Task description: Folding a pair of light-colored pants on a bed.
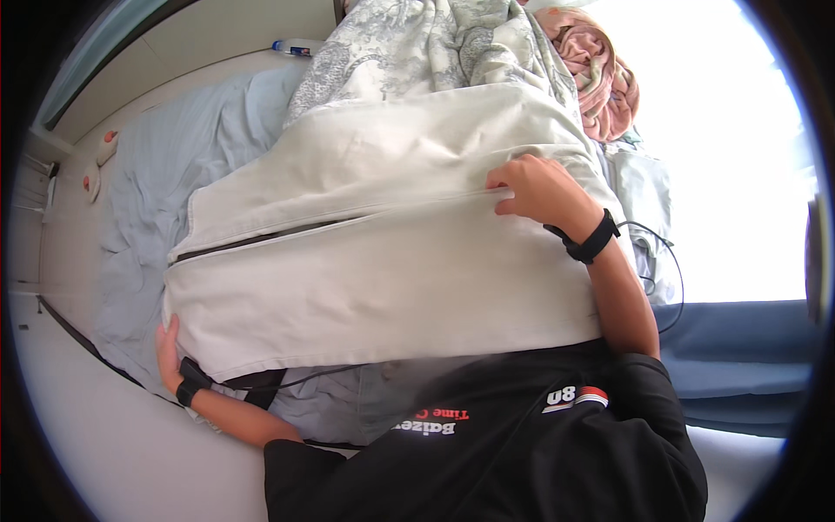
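A large off-white garment point(391, 287) of denim-like cloth lies spread sideways before me. A long slit runs in from its left hem and continues as a seam; whether it is trousers or a skirt I cannot tell. My right hand point(544, 196) pinches the cloth on that seam, right of the middle. At the lower left corner, my left hand point(168, 355) grips the hem edge, its fingers partly hidden by the cloth. Black bands circle both wrists.
Beneath lies a blue-grey sheet point(200, 122). Beyond is grey-and-white patterned bedding point(391, 52), with a pink rolled blanket point(596, 74) beside it. A bottle point(296, 47) lies by the far wall. A black cable point(674, 252) loops at right, above a blue cloth point(739, 357).
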Action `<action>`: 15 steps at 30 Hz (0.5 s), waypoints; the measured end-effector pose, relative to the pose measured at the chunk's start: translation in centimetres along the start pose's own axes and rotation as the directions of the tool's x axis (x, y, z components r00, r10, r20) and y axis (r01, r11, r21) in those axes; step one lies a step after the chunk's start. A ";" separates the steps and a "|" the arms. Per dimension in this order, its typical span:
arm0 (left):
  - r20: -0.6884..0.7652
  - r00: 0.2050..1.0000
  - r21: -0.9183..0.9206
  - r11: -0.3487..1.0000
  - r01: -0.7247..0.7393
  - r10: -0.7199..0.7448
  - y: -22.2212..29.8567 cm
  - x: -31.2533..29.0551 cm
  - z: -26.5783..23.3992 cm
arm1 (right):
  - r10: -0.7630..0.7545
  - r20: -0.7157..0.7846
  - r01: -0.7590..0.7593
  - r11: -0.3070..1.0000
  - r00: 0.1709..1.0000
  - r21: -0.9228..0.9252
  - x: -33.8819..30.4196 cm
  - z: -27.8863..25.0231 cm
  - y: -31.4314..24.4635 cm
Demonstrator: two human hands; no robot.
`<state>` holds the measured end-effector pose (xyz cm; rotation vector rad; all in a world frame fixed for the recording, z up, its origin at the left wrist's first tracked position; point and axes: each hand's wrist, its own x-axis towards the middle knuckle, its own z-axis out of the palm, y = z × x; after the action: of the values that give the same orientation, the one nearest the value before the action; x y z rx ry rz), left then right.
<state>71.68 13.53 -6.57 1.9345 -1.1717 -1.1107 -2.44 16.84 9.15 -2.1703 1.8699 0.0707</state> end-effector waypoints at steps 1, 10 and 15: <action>-0.034 0.999 -0.047 0.999 -0.024 0.022 -0.1 0.3 0.3 | 0.027 -0.009 -0.027 1.000 1.000 -0.013 -0.3 0.0 0.6; 0.001 0.989 -0.120 0.982 -0.145 0.146 -1.4 1.3 1.7 | 0.018 0.067 0.000 0.967 0.998 -0.255 -0.8 0.2 2.7; 0.032 0.990 -0.127 0.983 -0.135 0.140 -1.2 1.6 2.0 | 0.136 0.186 -0.037 0.888 0.973 -0.458 -0.8 -1.8 2.1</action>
<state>70.78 12.46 -9.01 1.7173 -1.2087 -1.1266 -4.92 16.91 10.66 -2.2392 1.9688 0.8031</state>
